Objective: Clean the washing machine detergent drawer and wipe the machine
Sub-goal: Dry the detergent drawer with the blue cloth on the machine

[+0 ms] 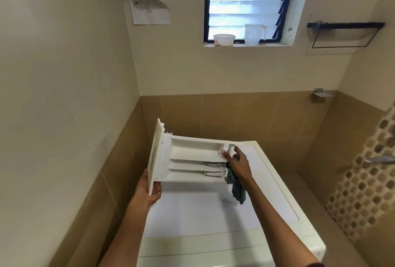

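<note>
The detergent drawer (192,160) is out of its slot and is held in the air in the lower middle of the frame, above the white top of the washing machine (213,215). Its compartments are turned toward the camera. The left hand (149,193) grips the lower corner of the front panel (154,155), with the fingers curled round its edge. The right hand (238,165) pinches the rear end of the drawer between thumb and forefinger. A grey cloth (238,191) hangs down from under its palm; which fingers hold the cloth is hidden.

The step in hand seems to be wiping the inside of the drawer. To do it well, the left hand should hold the panel firmly, so that the drawer does not turn. The right hand should bring the cloth over its fingertips and push it along each channel from the panel to the rear. There the grey inserts and corners probably collect residue. The thin rear tabs may be fragile, so the pressure should be gentle.

A line of script runs along the front panel, but it is too small to read. On the window sill (245,45), in the upper middle, stand a bowl (224,39) with a red mark, not legible, and a translucent jug (254,34). A sheet of paper (147,1) at the upper left shows only a line drawing.
</note>
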Available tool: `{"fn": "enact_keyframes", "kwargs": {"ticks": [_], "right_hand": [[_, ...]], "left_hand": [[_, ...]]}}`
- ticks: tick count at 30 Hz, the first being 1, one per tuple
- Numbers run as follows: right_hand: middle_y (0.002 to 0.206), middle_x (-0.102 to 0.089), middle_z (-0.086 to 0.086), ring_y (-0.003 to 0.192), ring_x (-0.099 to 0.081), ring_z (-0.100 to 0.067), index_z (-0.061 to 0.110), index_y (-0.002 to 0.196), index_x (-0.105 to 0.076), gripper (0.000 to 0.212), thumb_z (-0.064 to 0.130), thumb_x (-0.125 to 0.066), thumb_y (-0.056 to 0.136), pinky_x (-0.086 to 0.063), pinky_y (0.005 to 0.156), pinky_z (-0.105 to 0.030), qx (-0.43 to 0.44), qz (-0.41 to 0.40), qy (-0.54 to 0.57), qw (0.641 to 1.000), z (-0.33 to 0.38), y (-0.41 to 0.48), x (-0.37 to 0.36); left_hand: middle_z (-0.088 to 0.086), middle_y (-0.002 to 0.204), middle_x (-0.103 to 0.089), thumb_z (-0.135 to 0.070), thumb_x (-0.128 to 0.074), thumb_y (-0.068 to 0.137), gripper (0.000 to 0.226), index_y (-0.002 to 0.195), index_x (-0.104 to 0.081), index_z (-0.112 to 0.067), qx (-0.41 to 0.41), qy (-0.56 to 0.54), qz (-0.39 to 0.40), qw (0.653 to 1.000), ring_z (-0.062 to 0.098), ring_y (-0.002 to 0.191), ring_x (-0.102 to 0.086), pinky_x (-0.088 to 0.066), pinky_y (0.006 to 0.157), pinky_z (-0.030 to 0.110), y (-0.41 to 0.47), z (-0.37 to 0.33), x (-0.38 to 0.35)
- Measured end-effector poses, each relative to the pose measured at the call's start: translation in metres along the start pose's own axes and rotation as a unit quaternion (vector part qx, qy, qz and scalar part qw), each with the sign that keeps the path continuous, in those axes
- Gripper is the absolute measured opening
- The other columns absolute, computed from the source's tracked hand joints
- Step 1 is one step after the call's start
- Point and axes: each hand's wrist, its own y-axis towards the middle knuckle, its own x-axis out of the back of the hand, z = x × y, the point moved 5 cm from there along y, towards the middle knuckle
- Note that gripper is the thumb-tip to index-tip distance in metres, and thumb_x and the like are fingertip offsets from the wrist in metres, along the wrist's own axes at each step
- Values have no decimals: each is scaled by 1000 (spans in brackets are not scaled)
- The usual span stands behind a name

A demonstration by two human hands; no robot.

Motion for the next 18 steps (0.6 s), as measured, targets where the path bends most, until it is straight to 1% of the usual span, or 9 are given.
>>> {"fn": "enact_keyframes", "kwargs": {"ticks": [2, 3, 6, 9, 11, 12, 14, 16, 18], "right_hand": [[72, -57, 4, 72, -53, -17, 24, 85, -58, 17, 39, -57, 90, -38, 65, -27, 31, -6, -44, 999, 10, 4, 2], [74, -59, 3, 74, -54, -17, 21, 87, -63, 23, 43, -56, 90, -37, 65, -27, 36, -14, -66, 997, 14, 5, 3], [101, -66, -5, 96, -58, -20, 16, 108, -68, 39, 48, -55, 89, -41, 75, -30, 60, -61, -139, 987, 28, 8, 10], [105, -66, -8, 108, -59, -27, 20, 105, -71, 36, 48, -54, 89, -44, 76, -33, 94, -71, -203, 972, 42, 5, 10], [99, -62, -5, 98, -60, -27, 21, 100, -71, 34, 49, -54, 88, -38, 69, -29, 104, -73, -240, 962, 50, 0, 10], [97, -58, -4, 92, -61, -27, 22, 100, -70, 33, 49, -55, 88, -38, 67, -28, 110, -73, -260, 956, 53, -2, 9], [101, -55, -5, 89, -60, -26, 22, 106, -69, 33, 47, -56, 88, -37, 67, -26, 119, -58, -312, 941, 61, -7, 3], [107, -53, -5, 89, -59, -25, 22, 110, -68, 34, 46, -56, 88, -36, 67, -24, 127, -31, -371, 920, 67, -12, -7], [106, -51, -4, 88, -59, -23, 22, 110, -67, 35, 47, -57, 88, -41, 68, -26, 154, -17, -419, 894, 71, -17, -18]], "left_hand": [[1, 31, -41, -29, -33, 101, 45, 64, -49, -10, 19, 35, -5, 999, 7, 18, -32, -21, 23, 7, 10, 8, 8], [2, 32, -42, -25, -33, 101, 44, 63, -50, -9, 33, 50, -6, 998, 9, 19, -35, -23, 24, 7, 14, 13, 11], [13, 48, -58, -28, -42, 98, 34, 77, -55, -5, 53, 99, -20, 994, 23, 36, -56, -48, 35, 23, 19, 21, 9], [20, 90, -61, -65, -38, 86, 63, 96, -56, -5, 65, 190, -32, 979, 35, 82, -58, -52, 75, 44, 28, 19, 5], [23, 133, -48, -76, -29, 81, 80, 131, -46, -16, 57, 230, -48, 970, 42, 124, -42, -29, 103, 59, 33, 13, 5], [21, 143, -39, -76, -24, 83, 81, 141, -37, -20, 30, 225, -59, 972, 41, 133, -33, -20, 108, 59, 30, 8, 1], [17, 146, -38, -65, -24, 91, 73, 144, -33, -15, -85, 233, -82, 965, 36, 134, -35, -24, 110, 50, 18, -5, -14], [11, 144, -41, -45, -34, 98, 55, 141, -38, -12, -255, 283, -90, 920, 31, 130, -41, -35, 104, 39, -1, -19, -33], [10, 144, -40, -27, -47, 97, 45, 139, -39, -15, -367, 373, -45, 851, 27, 130, -40, -37, 97, 32, -21, -23, -57]]}}
